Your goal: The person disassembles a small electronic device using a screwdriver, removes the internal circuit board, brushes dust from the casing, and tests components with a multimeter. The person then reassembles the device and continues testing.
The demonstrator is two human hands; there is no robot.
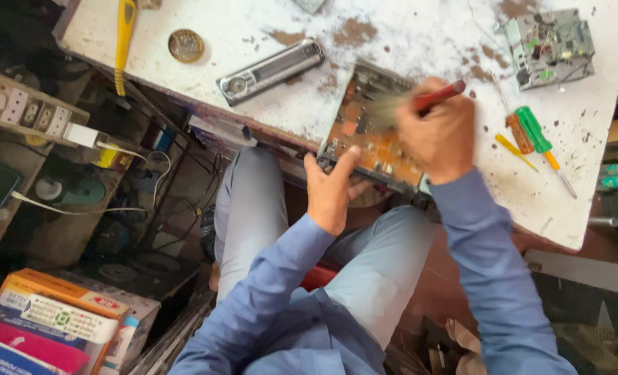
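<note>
Boxes: orange-and-white cartons (59, 312) stacked lower left | brown circuit board (371, 139) slants away over surface edge | my left grip (331, 191) clasps it | right grip (437, 135) closed on red-handled brush (427, 99)

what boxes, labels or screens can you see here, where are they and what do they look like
Cardboard box: bottom left on the floor, rectangular, orange and white with a remote pictured on top.
Pink and blue package: bottom left corner, flat.
Car stereo faceplate: on the white table, long, silver, with a dark display strip.
</note>
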